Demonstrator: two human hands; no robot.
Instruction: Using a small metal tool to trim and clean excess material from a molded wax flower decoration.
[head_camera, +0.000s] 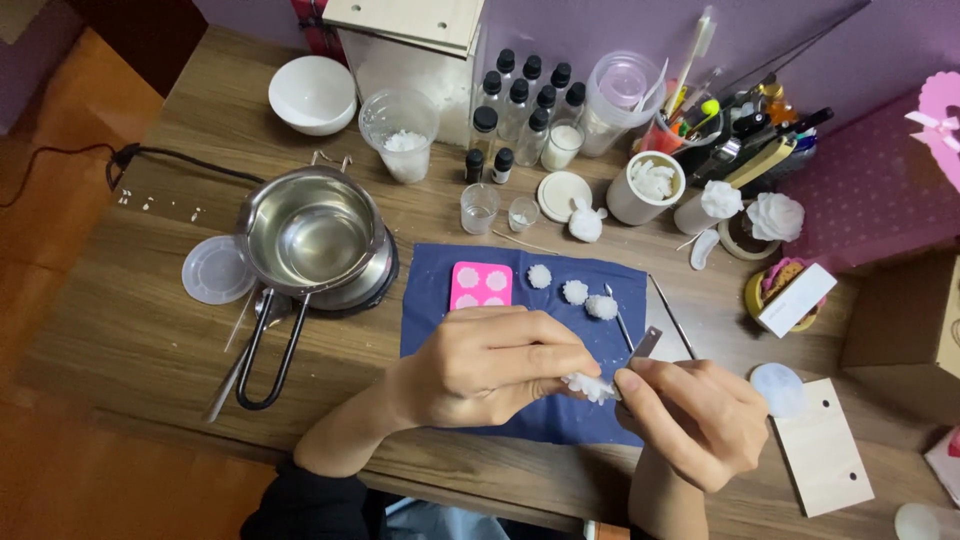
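I look down on a wooden bench (130, 330); its near edge runs under my forearms, and the left end has bare wood beside a steel pot (312, 240) with a long loop handle; the far edge is crowded with small black-capped bottles (520, 105), clear cups and a white bowl (312, 93), so open room lies mostly at the near left. A dark blue cloth (430, 320) covers the middle near edge; on it sit a pink silicone mould (481, 285) and three small white wax flowers (575, 291) in a row. My left hand (495, 365) is curled almost closed, fingertips pinching a white wax flower (590, 387) above the cloth's near right corner; my right hand (695, 415) is closed round a thin metal blade (644, 345), thumb touching the flower.
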